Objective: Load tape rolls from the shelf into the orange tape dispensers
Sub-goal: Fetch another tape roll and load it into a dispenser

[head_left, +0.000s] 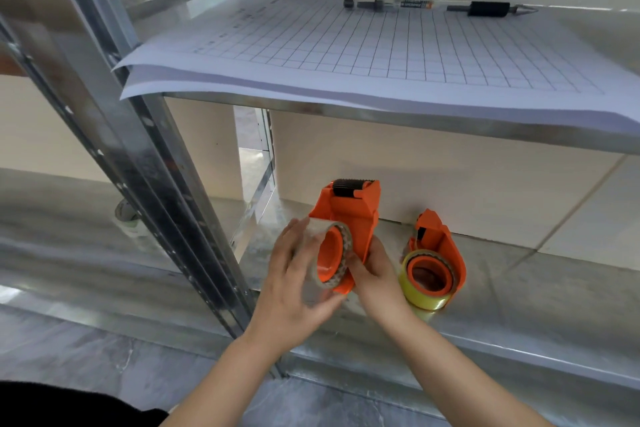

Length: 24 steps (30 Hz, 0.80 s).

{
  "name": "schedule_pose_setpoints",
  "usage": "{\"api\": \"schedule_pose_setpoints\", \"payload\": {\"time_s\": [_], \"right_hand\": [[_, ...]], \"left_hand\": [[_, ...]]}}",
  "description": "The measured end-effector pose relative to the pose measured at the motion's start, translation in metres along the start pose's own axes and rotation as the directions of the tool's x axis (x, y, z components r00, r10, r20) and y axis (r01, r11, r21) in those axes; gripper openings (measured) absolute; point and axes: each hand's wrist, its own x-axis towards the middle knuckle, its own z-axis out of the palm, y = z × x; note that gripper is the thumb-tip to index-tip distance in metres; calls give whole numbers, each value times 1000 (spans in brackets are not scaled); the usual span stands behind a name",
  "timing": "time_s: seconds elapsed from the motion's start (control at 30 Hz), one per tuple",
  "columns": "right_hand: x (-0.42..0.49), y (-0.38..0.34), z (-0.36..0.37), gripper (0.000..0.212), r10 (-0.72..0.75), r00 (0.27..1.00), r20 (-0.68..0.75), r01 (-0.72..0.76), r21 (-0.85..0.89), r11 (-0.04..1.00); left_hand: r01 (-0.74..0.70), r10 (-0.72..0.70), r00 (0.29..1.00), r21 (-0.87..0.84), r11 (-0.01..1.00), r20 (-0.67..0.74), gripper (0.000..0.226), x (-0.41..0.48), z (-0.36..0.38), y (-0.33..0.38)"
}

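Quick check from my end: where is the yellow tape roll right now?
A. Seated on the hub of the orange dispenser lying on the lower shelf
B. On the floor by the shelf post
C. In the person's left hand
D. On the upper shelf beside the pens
A: the yellow tape roll rings the orange hub of the second dispenser, which lies on the lower shelf, right of the right hand.

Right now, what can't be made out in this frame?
Head view only:
- Clear tape roll: left hand covers its near side; fully seated on the held dispenser? Cannot tell.
- Right hand hides that dispenser's base.
- Roll behind the shelf post: mostly hidden.
- Writing on the grid paper: too small.
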Motion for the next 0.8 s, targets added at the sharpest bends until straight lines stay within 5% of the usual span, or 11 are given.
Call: {"api": "schedule_pose_setpoints", "payload": {"time_s": [0.07, 0.13, 0.2, 0.27, 0.47, 0.57, 0.67, 0.8], "right_hand": [[6, 2, 0, 28, 8, 1000, -15, -9, -42, 999], [10, 3, 0, 28, 20, 1000, -13, -21, -65, 998], [14, 6, 1, 30, 32, 999, 19, -31, -76, 997], [15, 9, 1, 30, 35, 998, 48, -32, -80, 996], [11, 5, 5, 37, 38, 999, -28, -39, -31, 999], [-1, -5, -1, 28, -162, 975, -152, 153, -68, 986], [-14, -17, 0, 5, -278, 960, -12, 274, -135, 952], [-14, -15, 8, 15, -203, 978, 54, 210, -168, 963]], "left_hand": [[280, -290, 957, -243, 929, -4, 95, 0, -5, 8], [512, -556, 829, -490, 706, 65, 75, 6, -12, 14], [629, -676, 707, -621, 467, 209, 40, 13, -16, 12], [690, -710, 626, -653, 312, 322, 39, 18, -19, 10], [673, -687, 645, -673, 306, 333, 36, 26, -19, 12], [672, -705, 649, -651, 353, 288, 36, 26, -16, 14], [664, -711, 663, -625, 412, 235, 34, 26, -12, 14], [662, -731, 653, -617, 426, 195, 34, 27, -8, 15]]}}
